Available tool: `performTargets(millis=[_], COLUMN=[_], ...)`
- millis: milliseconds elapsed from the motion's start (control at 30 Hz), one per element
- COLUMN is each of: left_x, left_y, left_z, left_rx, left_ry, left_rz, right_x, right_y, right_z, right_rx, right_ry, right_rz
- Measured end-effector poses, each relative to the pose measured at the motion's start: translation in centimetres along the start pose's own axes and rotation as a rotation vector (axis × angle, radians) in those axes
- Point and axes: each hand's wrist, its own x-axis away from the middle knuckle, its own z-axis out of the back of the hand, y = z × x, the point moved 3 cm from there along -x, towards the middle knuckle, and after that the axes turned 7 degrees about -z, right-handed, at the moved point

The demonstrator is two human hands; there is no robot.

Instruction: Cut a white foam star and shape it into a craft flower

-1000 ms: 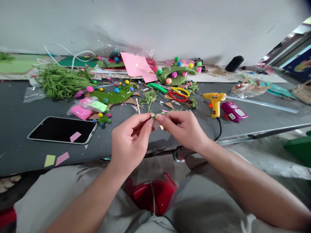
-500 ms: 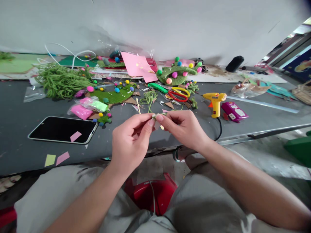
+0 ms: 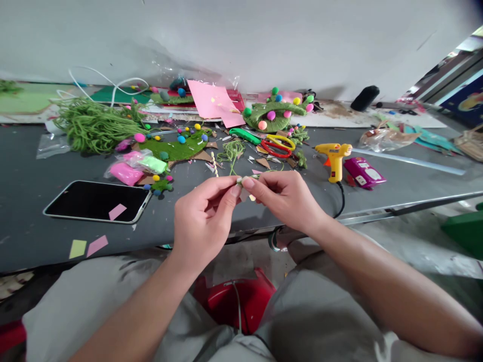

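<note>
My left hand (image 3: 206, 211) and my right hand (image 3: 289, 198) meet fingertip to fingertip above the table's front edge. Both pinch a bit of green yarn (image 3: 239, 182), mostly hidden by the thumbs. A strand seems to run back from it to a loose tangle of green yarn (image 3: 233, 150) just behind my hands. Further back lie scissors with red and yellow handles (image 3: 279, 146) and a green-handled tool (image 3: 245, 136). A twisted cream stick (image 3: 214, 163) stands out behind my left hand.
A phone (image 3: 98, 201) lies at left, near a big yarn bundle (image 3: 98, 125) and bags of pink and green material (image 3: 130, 171). At right are a yellow glue gun (image 3: 334, 161) with a black cord and a purple packet (image 3: 364, 173). A yarn-wrapped piece with pompoms (image 3: 267, 118) sits at the back.
</note>
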Motion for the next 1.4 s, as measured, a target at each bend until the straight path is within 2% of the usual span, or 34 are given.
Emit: performTargets(millis=[433, 1400], left_x=[0.0, -0.02], left_y=[0.0, -0.01], left_z=[-0.03, -0.07], left_rx=[0.01, 0.035], left_ry=[0.0, -0.008], left_rz=[-0.04, -0.03], right_x=[0.05, 0.07], right_y=[0.04, -0.07], right_z=[-0.03, 0.06], right_rx=[-0.012, 0.0], right_ry=[-0.004, -0.014], right_rz=[0.0, -0.01])
